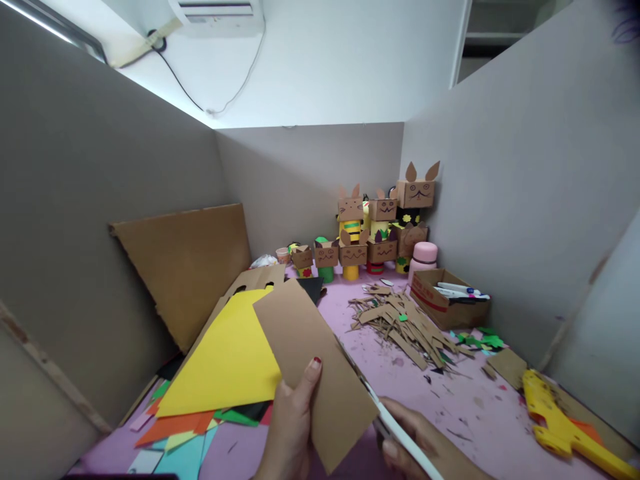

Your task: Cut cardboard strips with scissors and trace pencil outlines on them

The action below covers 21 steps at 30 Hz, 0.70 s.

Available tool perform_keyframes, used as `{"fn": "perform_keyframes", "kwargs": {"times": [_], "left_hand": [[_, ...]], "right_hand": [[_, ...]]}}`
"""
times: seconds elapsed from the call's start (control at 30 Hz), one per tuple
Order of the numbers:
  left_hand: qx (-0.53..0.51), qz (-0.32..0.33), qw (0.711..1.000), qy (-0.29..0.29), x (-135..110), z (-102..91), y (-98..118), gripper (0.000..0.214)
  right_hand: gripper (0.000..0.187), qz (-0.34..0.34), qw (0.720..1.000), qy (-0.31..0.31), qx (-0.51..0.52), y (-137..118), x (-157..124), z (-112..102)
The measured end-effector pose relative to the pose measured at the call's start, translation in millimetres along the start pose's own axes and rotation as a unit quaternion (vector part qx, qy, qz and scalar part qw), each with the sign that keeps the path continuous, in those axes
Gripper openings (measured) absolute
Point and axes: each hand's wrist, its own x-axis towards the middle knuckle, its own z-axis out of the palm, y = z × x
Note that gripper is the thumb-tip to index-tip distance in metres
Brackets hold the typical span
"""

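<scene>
In the middle foreground my left hand (295, 420) grips a brown rectangular piece of cardboard (310, 347), thumb on its upper face and fingers behind. The piece is tilted over the table. My right hand (420, 433) is closed around scissors (400, 427) with a long white handle. Their dark blades run along the right long edge of the cardboard, partly hidden by it. Left of my left hand lies a big yellow sheet (225, 360) on top of coloured paper pieces (190, 433).
Cardboard scraps (400, 327) are heaped on the purple tabletop (365, 313). Beyond stand several animal-faced cardboard figures (353, 253) and a pink bottle (424, 257). A small box (435, 300) holds pens. At right lies a yellow glue gun (555, 420). Grey partitions (515, 200) surround the table.
</scene>
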Motion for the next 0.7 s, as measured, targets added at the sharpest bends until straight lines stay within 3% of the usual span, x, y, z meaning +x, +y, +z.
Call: {"fn": "perform_keyframes", "kwargs": {"times": [0.27,0.43,0.7], "left_hand": [[0.000,0.001,1.000,-0.005,-2.7,2.1,-0.5,0.042],[-0.010,0.007,1.000,-0.003,-2.1,1.9,-2.9,0.044],[-0.013,-0.010,1.000,-0.007,-2.7,2.2,-5.3,0.046]], "right_hand": [[0.059,-0.019,1.000,-0.007,-0.003,-3.6,0.4,-1.3],[0.064,-0.002,0.999,0.017,-0.052,-8.7,0.3,-2.7],[0.063,0.005,0.995,0.041,-0.086,8.1,-2.3,-6.2]]}}
